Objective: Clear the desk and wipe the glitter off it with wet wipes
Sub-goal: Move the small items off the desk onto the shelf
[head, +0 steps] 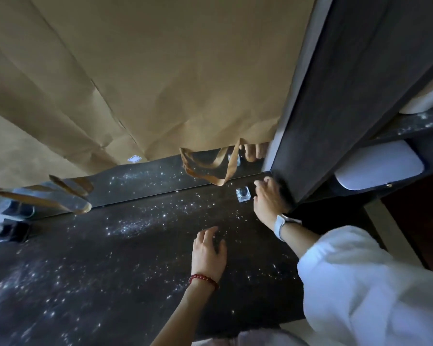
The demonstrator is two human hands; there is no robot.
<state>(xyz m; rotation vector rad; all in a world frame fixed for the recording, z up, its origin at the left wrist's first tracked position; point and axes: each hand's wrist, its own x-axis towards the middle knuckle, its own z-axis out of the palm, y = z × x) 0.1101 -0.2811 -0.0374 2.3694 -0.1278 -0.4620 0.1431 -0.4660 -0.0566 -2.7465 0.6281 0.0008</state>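
Item: dark desk point(110, 270), silver glitter point(133, 224) scattered throughout. My right hand point(269, 198), fingers loose, empty, beside small clear square glass jar point(243, 194), far right. Left hand point(208, 250) relaxed, flat, centre. Advice: lift jar upright, avoid smearing glitter.

Desk point(90, 275): dark top, running from the near edge to a mirror strip at the back.
Glitter point(133, 224): scattered across most of the desk, thickest in a band through the middle and at the near left.
Jar point(243, 194): small, clear, dark inside, standing at the back right, near the mirror.
Dark bottle point(9, 231): at the far left edge, blurred.
Left hand point(208, 250): palm down on the desk, fingers spread, among the glitter.
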